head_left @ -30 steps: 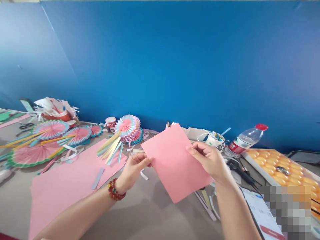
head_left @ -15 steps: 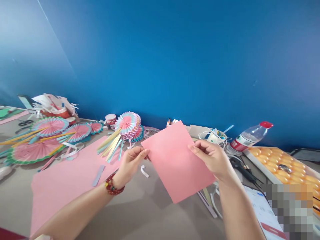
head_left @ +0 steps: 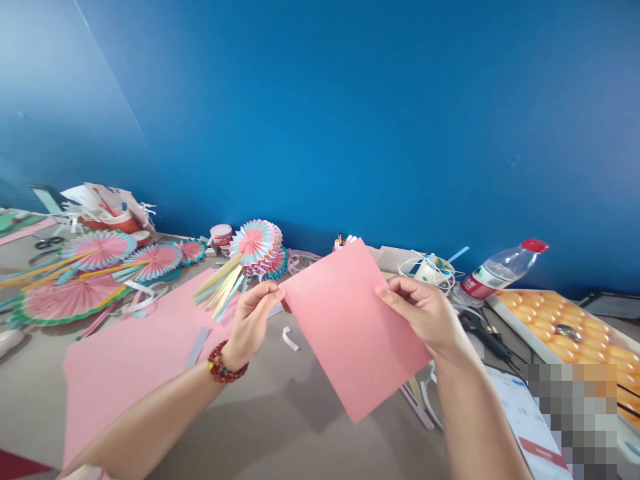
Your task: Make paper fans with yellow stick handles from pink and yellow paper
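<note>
I hold a pink sheet of paper (head_left: 350,327) in the air above the table, tilted like a diamond. My left hand (head_left: 253,319), with a red bead bracelet on the wrist, pinches the sheet's left corner. My right hand (head_left: 425,313) grips its right edge, thumb on the front. A larger pink sheet (head_left: 130,360) lies flat on the table below and to the left, with a small grey strip on it.
Pleated paper fans (head_left: 100,250) and a fan with paper streamers (head_left: 253,243) lie at the left and middle. A plastic bottle with a red cap (head_left: 500,270), a tray of orange rounds (head_left: 565,327), a cable, a phone (head_left: 530,427) and scissors (head_left: 47,241) lie around. A blue wall stands behind.
Both hands have turned the pink sheet slightly, its lower corner dropping. My left hand has risen a little at the corner. The view has shifted slightly.
</note>
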Available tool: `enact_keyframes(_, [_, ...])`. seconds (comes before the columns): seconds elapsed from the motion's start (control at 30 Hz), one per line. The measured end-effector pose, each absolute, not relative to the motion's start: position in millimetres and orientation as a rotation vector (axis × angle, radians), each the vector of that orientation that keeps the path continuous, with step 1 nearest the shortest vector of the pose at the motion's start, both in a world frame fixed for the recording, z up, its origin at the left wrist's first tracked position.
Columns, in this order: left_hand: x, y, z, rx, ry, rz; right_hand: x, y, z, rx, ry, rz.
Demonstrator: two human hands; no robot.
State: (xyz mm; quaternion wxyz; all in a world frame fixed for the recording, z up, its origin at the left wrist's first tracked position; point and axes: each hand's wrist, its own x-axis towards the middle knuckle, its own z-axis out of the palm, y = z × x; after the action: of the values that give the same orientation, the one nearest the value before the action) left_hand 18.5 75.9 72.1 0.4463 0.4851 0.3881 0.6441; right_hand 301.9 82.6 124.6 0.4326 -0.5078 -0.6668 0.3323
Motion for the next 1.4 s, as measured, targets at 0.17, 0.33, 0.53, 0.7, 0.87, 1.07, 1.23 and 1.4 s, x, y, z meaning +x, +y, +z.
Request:
enact_keyframes(0.17, [37,65,59,1.035,0.695,1.362,290,83,121,-1.229,-1.553,0.965])
enact_keyframes(0.33, [56,47,46,1.095,0.882,1.066,285,86,115,-1.224,-1.620,0.772])
enact_keyframes(0.53, [56,47,49,1.193,0.950,1.140,290,90,112,-1.238,-1.551,0.835])
enact_keyframes(0.7, [55,50,49,1.207,0.997,1.152,290,91,112,-1.263,-1.583,0.763])
enact_keyframes(0.87, [54,50,49,1.149,0.946,1.131,289,91,111,-1.251,-1.587,0.731])
enact_keyframes(1.07, [54,52,45,1.096,0.930,1.214,289,89,113,-1.260,-1.619,0.696])
enact_keyframes(1.23, [59,47,41,1.130,0.874,1.003,290,88,116,-1.234,-1.621,0.601])
enact_keyframes(1.4, [63,44,39,1.217,0.904,0.961,292,89,120,-1.226,-1.613,0.596])
